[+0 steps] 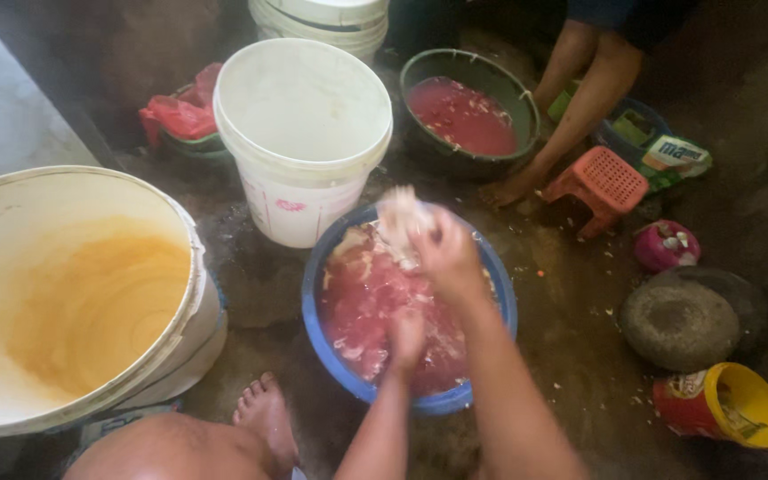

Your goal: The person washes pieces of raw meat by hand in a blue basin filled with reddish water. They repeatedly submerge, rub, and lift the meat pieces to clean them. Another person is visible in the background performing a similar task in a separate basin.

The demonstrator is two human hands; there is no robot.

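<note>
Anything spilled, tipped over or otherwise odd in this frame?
Yes. The yellow-rimmed red can at lower right lies on its side on the wet floor, mouth open. Pale scraps are scattered beside the orange stool. The blue basin and white bucket stand upright.

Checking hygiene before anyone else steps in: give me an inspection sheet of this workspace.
Surface: dark wet floor, scraps scattered on it.
Job's things: blue basin of red liquid and pale meat pieces; pale piece held above it.
Clutter: empty white bucket; large bucket with yellow residue; green basin of red liquid; orange stool; stone mortar; yellow-lidded tub; red bag.
Hands: right hand grips the pale piece; left hand is in the basin, grip unclear.
Cables: nothing seen.
Surroundings: another person's hand rests on the floor; bare foot near basin.
</note>
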